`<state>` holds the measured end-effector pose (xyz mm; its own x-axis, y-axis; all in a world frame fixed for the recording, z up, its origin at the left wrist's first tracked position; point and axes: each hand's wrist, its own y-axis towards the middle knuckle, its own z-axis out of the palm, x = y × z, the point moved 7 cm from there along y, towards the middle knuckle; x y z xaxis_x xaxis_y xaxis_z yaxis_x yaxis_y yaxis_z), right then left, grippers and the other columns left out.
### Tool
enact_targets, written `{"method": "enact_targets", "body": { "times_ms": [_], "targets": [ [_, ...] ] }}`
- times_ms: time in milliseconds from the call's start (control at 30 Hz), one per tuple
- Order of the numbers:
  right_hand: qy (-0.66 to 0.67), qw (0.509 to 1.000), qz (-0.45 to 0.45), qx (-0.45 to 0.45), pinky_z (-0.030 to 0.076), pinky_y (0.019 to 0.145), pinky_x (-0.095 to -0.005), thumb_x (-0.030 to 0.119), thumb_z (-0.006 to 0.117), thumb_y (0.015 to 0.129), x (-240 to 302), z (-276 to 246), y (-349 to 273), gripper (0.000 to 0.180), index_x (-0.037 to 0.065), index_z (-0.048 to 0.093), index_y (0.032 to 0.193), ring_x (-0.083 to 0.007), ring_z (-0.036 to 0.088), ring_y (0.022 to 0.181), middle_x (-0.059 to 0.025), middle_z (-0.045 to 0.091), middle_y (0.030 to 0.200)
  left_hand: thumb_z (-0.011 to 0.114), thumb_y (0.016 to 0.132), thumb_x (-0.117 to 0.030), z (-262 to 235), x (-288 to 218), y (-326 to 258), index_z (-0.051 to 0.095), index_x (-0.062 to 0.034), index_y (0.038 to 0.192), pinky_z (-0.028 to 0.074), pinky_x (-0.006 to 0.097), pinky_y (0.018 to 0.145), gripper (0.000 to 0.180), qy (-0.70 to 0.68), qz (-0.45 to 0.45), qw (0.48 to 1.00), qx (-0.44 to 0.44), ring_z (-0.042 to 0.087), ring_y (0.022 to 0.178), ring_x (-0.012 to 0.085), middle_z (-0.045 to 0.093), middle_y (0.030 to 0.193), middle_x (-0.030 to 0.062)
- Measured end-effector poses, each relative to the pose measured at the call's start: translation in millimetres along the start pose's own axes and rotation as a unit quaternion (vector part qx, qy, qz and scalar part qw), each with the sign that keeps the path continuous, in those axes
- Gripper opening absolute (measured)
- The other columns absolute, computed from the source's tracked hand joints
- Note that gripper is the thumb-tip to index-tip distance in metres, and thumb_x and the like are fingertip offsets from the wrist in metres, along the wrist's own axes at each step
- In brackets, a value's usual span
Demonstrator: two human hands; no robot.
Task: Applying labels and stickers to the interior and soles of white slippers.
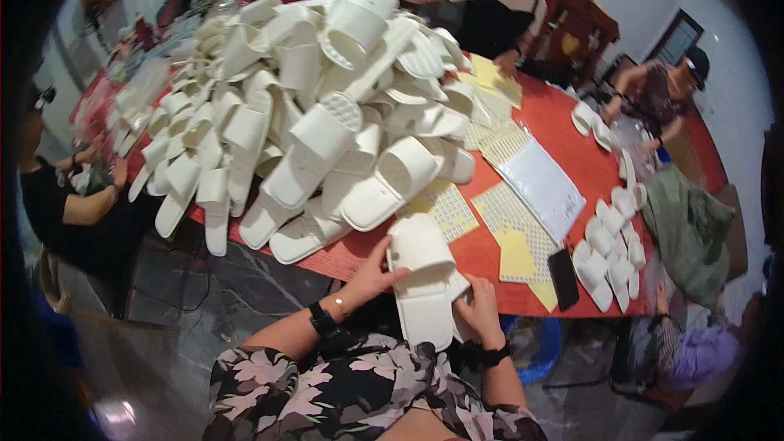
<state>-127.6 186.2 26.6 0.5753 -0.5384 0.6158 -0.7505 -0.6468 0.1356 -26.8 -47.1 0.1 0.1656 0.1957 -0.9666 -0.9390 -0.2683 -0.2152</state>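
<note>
Currently, left hand (371,280): fingers closed on the left edge of a white slipper (425,320)
Right hand (483,312): fingers partly hidden, apparently gripping a second slipper (456,284) behind it
Held pair: at the worktop (555,118)'s near edge
Slipper pile (314,139): heaped ahead, leftward

White slippers (421,247), red table (563,135), yellow sheets (502,214) (grid-patterned), black floral blouse (343,396).

The left hand (371,281) and right hand (483,310) hold white slippers (423,278) near the red table (563,122). A slipper pile (314,143) sits left, a black phone (563,279) right.
</note>
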Motion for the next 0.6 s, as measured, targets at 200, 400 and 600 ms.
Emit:
{"method": "enact_targets", "body": {
  "times_ms": [200, 400, 600],
  "targets": [
    [-0.01, 0.997, 0.068, -0.026, 0.049, 0.078, -0.0448, 0.015, 0.064, 0.084, 0.3, 3.2, 8.0, 0.019, 0.003, 0.066, 0.098, -0.0376, 0.062, 0.09, -0.0186, 0.064, 0.092, 0.066, 0.077, -0.011, 18.1, -26.0, 3.3, 0.02, 0.0046, 0.151, 0.029, 0.041, 0.115, 0.089, 0.2, 0.17, 0.965, 0.001, 0.039, 0.136, 0.0387, 0.04, 0.144, 0.0287],
    [-0.063, 0.991, 0.069, -0.093, 0.049, 0.079, -0.0456, 0.01, 0.061, 0.084, -8.0, -28.3, 14.5, 0.017, 0.002, 0.065, 0.098, -0.0395, 0.061, 0.091, -0.0199, 0.064, 0.093, 0.043, 0.071, 0.006, -7.5, -46.0, 4.2, 0.036, -0.0005, 0.146, 0.035, 0.039, 0.111, 0.076, 0.191, 0.196, 0.959, -0.071, 0.048, 0.128, 0.033, 0.048, 0.136, 0.021],
    [-0.079, 0.97, 0.165, -0.159, 0.047, 0.081, -0.048, 0.001, 0.054, 0.082, -49.8, -55.3, 6.0, 0.022, -0.004, 0.062, 0.101, -0.0433, 0.06, 0.091, -0.0247, 0.063, 0.094, 0.046, 0.072, 0.004, -12.5, -27.4, 7.8, 0.04, 0.0004, 0.143, 0.038, 0.041, 0.109, 0.071, 0.235, 0.222, 0.938, -0.123, 0.05, 0.123, 0.0371, 0.053, 0.127, 0.0219]
  ]
}}
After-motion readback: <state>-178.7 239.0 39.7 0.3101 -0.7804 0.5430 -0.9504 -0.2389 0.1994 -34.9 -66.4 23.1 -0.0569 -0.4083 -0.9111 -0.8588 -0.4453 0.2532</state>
